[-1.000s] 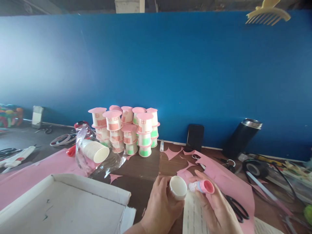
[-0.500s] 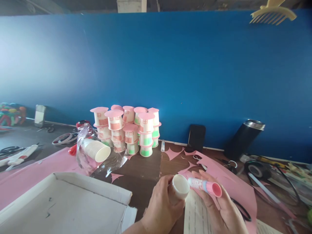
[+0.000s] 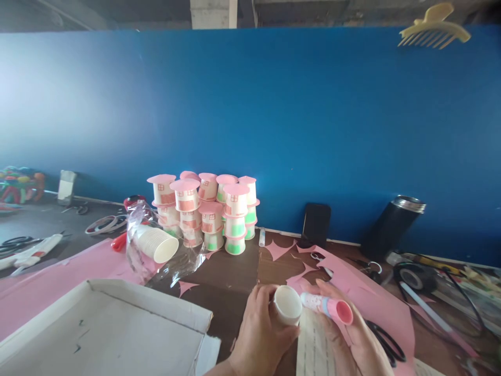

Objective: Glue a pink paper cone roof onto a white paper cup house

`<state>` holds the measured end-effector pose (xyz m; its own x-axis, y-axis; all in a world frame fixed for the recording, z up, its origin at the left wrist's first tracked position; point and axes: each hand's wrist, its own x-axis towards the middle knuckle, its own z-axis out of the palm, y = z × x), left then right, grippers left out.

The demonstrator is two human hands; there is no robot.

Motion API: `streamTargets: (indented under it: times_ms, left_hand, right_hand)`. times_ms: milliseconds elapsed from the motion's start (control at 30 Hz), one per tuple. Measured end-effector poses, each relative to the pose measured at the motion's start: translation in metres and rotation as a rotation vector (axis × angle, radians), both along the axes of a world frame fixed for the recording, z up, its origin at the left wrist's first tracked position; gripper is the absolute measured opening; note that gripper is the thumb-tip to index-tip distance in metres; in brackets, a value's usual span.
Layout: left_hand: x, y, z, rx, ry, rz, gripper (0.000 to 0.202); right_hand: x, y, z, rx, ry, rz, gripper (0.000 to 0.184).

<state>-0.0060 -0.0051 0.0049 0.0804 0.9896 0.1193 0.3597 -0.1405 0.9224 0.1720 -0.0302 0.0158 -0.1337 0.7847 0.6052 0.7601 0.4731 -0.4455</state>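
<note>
In the head view, your left hand [image 3: 260, 330] has its grip clamped around a paper cup [image 3: 287, 305], mouth tipped toward you, over the bench [image 3: 235, 292] at six o'clock. Your right hand [image 3: 357, 339] has its grip together on a pink-and-white tube [image 3: 331, 307], likely a glue stick, at three o'clock from the cup. The tube's pale end sits just beside the rim; you cannot tell whether they touch. Stacked cups [image 3: 211, 219] with pink discs stand between ten and eleven o'clock.

The step in hand looks like gluing the rim. The next move seems to call for a firm but light left grip, so the thin wall keeps its shape, and the tube's end against the edge.
</note>
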Motion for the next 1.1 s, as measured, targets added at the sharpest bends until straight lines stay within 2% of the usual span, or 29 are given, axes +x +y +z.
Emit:
streamTargets:
  times_ms: [200, 400, 567, 633, 867, 1100]
  left_hand:
    - [-0.001, -0.003, 0.001, -0.047, -0.055, -0.006, 0.046]
    - [-0.002, -0.005, 0.002, -0.071, -0.076, -0.007, 0.047]
    - [-0.002, -0.004, 0.003, -0.015, -0.036, -0.02, 0.044]
    - [-0.003, -0.004, 0.003, 0.026, -0.035, -0.033, 0.044]
    - [-0.004, -0.003, -0.001, 0.055, -0.044, -0.062, 0.048]
    - [-0.004, -0.003, -0.003, 0.074, 0.005, -0.087, 0.05]
  right_hand:
    - [0.004, 0.002, -0.008, -0.038, -0.028, 0.01, 0.045]
    - [0.004, 0.001, -0.012, -0.088, 0.165, -0.052, 0.044]
    - [0.002, 0.002, -0.01, -0.051, 0.336, 0.017, 0.04]
    - [0.003, 0.003, -0.011, -0.061, 0.381, 0.005, 0.042]
    - [0.005, 0.004, -0.014, -0.218, 0.515, -0.03, 0.052]
    - [0.002, 0.005, -0.008, -0.221, 0.457, -0.064, 0.054]
